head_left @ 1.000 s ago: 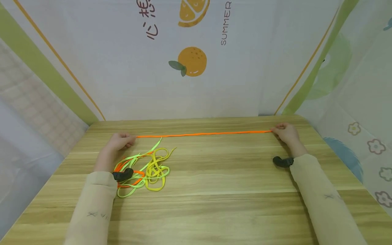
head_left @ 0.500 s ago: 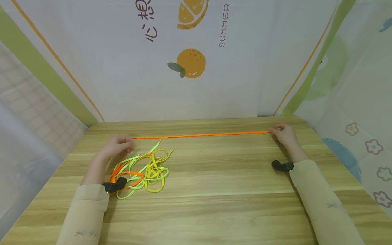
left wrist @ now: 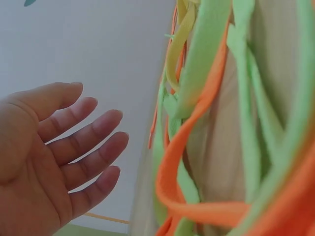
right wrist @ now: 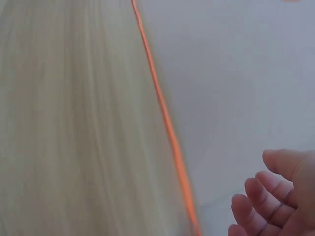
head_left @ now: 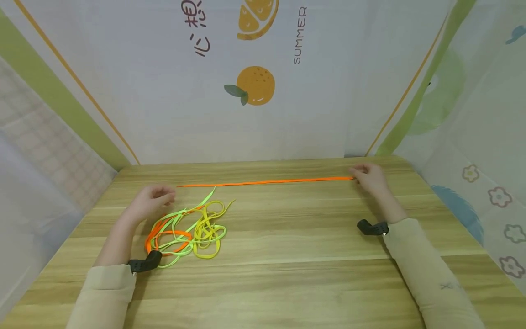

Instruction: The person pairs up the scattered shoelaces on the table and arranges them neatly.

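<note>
A flat orange shoelace point(head_left: 267, 182) lies stretched almost straight from left to right across the back of the table. Just off its left end, my left hand point(head_left: 149, 201) hovers with fingers loosely bent and nothing in them. At the lace's right end, my right hand point(head_left: 371, 179) overlaps it in the head view. The right wrist view shows those fingers point(right wrist: 266, 201) relaxed, holding nothing, with the lace to their left. Beside my left forearm sits a loose tangle of laces: neon green point(left wrist: 206, 54), orange point(left wrist: 211, 212) and yellow point(head_left: 205, 257).
The wood-grain table point(head_left: 287, 283) ends at the back against a white printed curtain point(head_left: 312, 123). More cloth hangs on the left and right sides. A tip of green lace from the tangle reaches up to the straight orange lace.
My left hand has let go of the straight lace's left end and drawn back left and toward me. My right hand has loosened from the right end and shifted slightly left.
</note>
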### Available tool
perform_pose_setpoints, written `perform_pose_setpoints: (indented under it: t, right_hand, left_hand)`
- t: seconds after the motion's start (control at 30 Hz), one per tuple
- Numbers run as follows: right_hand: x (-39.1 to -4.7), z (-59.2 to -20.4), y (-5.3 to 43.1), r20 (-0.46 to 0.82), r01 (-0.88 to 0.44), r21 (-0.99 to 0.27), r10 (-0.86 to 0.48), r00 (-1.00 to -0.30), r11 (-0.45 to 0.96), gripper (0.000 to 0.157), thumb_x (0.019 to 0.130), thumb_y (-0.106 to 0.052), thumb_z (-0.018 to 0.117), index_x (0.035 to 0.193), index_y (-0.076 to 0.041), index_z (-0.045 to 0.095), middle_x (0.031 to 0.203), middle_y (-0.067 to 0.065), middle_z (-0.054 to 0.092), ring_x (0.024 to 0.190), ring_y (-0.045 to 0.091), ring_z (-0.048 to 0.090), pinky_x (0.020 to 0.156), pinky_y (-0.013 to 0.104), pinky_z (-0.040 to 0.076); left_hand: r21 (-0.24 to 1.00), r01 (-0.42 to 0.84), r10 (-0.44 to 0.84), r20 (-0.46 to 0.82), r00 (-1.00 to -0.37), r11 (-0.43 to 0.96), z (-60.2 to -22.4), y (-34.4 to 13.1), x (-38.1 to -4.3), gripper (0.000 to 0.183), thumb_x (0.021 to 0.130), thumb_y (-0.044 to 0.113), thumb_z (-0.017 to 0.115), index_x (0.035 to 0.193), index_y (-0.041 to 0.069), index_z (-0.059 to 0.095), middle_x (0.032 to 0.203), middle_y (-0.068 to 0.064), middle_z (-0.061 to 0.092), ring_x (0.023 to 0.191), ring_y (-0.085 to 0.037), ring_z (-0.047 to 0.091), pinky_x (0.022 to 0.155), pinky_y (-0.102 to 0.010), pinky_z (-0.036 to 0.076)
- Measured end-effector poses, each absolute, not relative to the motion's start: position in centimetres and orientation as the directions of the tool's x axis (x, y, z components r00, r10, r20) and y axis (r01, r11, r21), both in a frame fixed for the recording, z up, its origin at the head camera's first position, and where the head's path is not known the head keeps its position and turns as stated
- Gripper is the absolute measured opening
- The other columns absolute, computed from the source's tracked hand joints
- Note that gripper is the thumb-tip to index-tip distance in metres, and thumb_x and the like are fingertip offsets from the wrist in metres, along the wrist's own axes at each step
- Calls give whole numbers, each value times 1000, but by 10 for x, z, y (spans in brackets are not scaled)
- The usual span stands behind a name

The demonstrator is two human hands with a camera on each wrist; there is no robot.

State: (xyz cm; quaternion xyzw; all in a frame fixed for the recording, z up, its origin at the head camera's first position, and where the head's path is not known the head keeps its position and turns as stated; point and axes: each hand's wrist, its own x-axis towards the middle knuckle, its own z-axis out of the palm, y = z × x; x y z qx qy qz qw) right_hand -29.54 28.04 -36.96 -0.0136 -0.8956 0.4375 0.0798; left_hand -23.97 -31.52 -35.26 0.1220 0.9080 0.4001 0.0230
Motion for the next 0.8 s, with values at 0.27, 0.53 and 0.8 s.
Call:
perform_pose_setpoints:
  t: [0.27, 0.53, 0.8]
  right_hand:
    - [-288, -355, 256, 227, -186, -740, -20, -974, 647, 39, 97, -32, 58, 114, 3, 63, 88, 16, 66, 82, 34, 62, 63, 31, 47]
    - [-280, -345, 229, 280, -279, -715, -103, -954, 641, 32, 96, -28, 61, 108, 1, 67, 89, 16, 67, 79, 26, 61, 66, 33, 47]
    - [-261, -332, 199, 331, -388, -686, -212, -920, 615, 24, 94, -24, 63, 104, -3, 68, 91, 9, 67, 77, 22, 58, 65, 35, 47]
  left_hand:
    - [682, 233, 234, 93, -968, 693, -340, -310, -223, 42, 101, 29, 50, 120, -8, 57, 106, -21, 64, 94, -33, 59, 81, -44, 46]
    - [624, 276, 255, 125, -959, 731, -332, -309, -204, 34, 100, 26, 53, 114, -4, 60, 100, -15, 65, 90, -27, 59, 77, -42, 47]
    - [545, 304, 269, 146, -952, 781, -329, -314, -188, 31, 99, 25, 54, 111, -2, 64, 99, -13, 68, 91, -30, 62, 77, -47, 48]
